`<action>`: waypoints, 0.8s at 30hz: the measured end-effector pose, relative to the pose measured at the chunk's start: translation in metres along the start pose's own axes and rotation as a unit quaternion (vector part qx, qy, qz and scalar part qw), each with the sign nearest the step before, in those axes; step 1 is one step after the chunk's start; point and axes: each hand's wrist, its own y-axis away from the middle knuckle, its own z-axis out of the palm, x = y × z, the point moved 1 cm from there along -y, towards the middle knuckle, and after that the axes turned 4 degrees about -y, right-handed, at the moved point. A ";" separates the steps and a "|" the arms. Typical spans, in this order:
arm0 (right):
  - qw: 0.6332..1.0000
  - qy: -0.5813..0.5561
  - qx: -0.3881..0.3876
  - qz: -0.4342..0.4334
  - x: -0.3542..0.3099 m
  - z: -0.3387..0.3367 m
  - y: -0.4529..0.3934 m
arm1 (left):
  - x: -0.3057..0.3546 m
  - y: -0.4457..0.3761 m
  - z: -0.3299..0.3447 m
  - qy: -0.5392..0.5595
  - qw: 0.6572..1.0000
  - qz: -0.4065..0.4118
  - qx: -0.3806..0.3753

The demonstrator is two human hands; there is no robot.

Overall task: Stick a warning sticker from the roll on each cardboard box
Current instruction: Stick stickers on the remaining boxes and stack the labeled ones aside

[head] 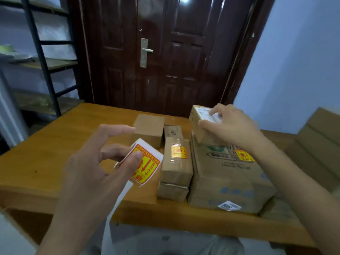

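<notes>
A roll of yellow-and-red warning stickers is pinched between the thumb and fingers of the left hand above the wooden desk, white backing strip trailing down past its near edge. The right hand grasps a small labelled cardboard box atop a large stickered carton near the desk's right edge. Beside it sit a taped, stickered box and a plain box.

A small packing or storage room. Cardboard boxes crowd a wooden bench. Metal shelving stands beside a dark door.
</notes>
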 end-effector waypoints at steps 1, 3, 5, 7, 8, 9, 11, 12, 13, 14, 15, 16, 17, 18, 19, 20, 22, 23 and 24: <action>1.000 0.014 0.001 0.001 0.008 -0.001 0.016 | 0.004 -0.002 0.007 0.004 1.000 0.006 -0.007; 0.999 0.042 0.003 0.001 0.022 0.001 0.042 | 0.011 -0.004 0.021 0.008 1.000 0.012 -0.017; 0.997 0.076 0.000 -0.002 0.030 0.009 0.061 | 0.016 -0.006 0.035 0.017 0.999 0.016 -0.027; 0.996 0.094 -0.002 -0.007 0.034 0.017 0.070 | 0.019 -0.007 0.048 0.032 0.999 0.020 -0.036; 0.995 0.096 0.000 -0.006 0.035 0.019 0.072 | 0.020 -0.007 0.054 0.041 0.998 0.023 -0.038; 0.995 0.099 0.008 -0.003 0.035 0.019 0.074 | 0.022 -0.008 0.060 0.052 0.998 0.024 -0.039; 0.992 0.100 0.073 -0.025 0.032 0.012 0.083 | 0.026 -0.010 0.069 0.071 0.997 0.016 -0.041; 0.988 0.076 0.116 -0.063 0.027 0.007 0.090 | 0.028 -0.011 0.072 0.077 0.996 0.013 -0.039; 0.981 0.028 0.155 -0.114 0.021 0.003 0.100 | 0.029 -0.012 0.075 0.084 0.996 0.010 -0.034; 0.969 -0.034 0.182 -0.164 0.013 0.001 0.111 | 0.029 -0.012 0.077 0.097 0.995 0.006 -0.029; 0.955 -0.094 0.194 -0.204 0.005 0.001 0.123 | 0.029 -0.012 0.080 0.115 0.993 0.001 -0.028; 0.944 -0.137 0.190 -0.233 -0.004 0.002 0.134 | 0.029 -0.011 0.082 0.134 0.991 -0.002 -0.027; 0.938 -0.158 0.180 -0.253 -0.013 0.004 0.143 | 0.028 -0.010 0.083 0.149 0.989 -0.002 -0.026; 0.934 -0.164 0.168 -0.268 -0.019 0.008 0.148 | 0.028 -0.008 0.084 0.160 0.987 -0.003 -0.024; 0.933 -0.164 0.159 -0.278 -0.022 0.013 0.149 | 0.026 -0.007 0.085 0.176 0.984 -0.009 -0.020; 0.932 -0.164 0.156 -0.282 -0.023 0.018 0.149 | 0.025 -0.005 0.086 0.200 0.979 -0.024 -0.016; 0.931 -0.170 0.161 -0.281 -0.021 0.027 0.145 | 0.025 -0.002 0.086 0.258 0.964 -0.067 -0.018; 0.930 -0.177 0.164 -0.277 -0.019 0.031 0.144 | 0.026 -0.001 0.086 0.276 0.957 -0.083 -0.024; 0.929 -0.188 0.166 -0.270 -0.018 0.034 0.143 | 0.025 0.000 0.085 0.285 0.954 -0.088 -0.031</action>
